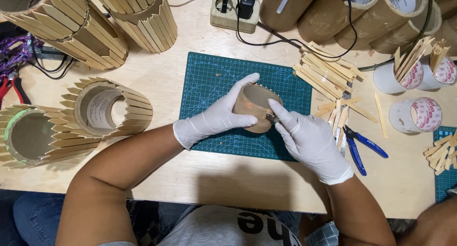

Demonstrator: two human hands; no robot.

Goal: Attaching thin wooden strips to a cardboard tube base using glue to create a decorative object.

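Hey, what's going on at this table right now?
A person in white gloves is working over a green cutting mat. The left hand steadies a short cardboard tube lying on its side, while the right hand presses a small blade against its rim. Tubes clad in bamboo strips stand to the left; loose bamboo strips and blue pliers lie to the right.

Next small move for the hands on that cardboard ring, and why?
Probably draw the small blade a little further along the cardboard ring, keeping it pinned. The left hand wraps the ring's near side on the green cutting mat, and the right hand presses the metal tip against its outer wall. How deep the tip sits cannot be seen.
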